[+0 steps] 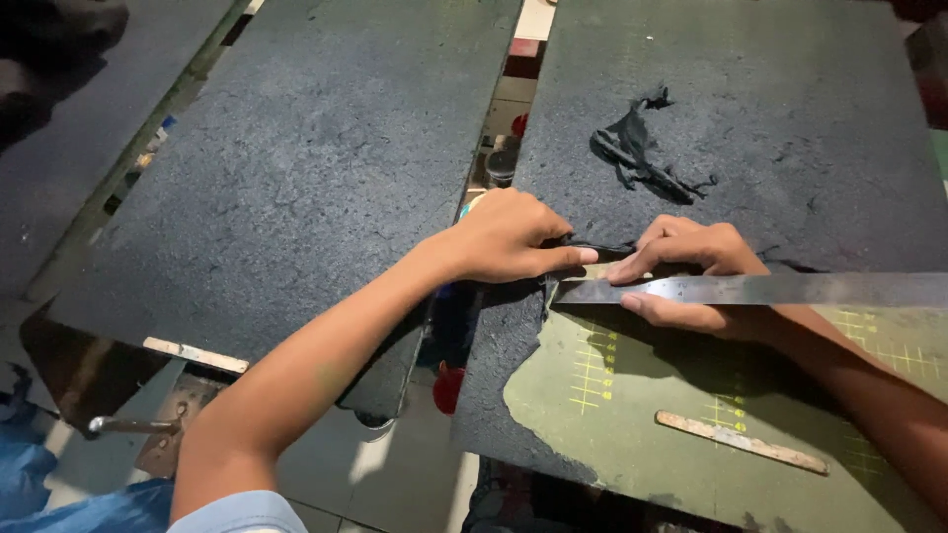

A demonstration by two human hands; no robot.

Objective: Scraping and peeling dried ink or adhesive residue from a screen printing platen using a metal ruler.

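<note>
Left hand: the left hand [509, 237] is curled almost shut, and its thumb and fingers pinch the torn edge of the dark sheet [750, 118].
Right hand: the right hand [691, 276] lies partly open and presses down on the metal ruler [790, 288].
Where things are: the dark sheet lies on the green cutting mat [632, 434], and the ruler lies across both.
Done: it looks like part of the sheet is already off, because the green mat shows. A black scrap [642, 153] lies on top.
Left: most of the sheet is not yet cut.
Hard to see: I cannot tell if the left hand hides a small blade. The ruler's far end is cut off.
</note>
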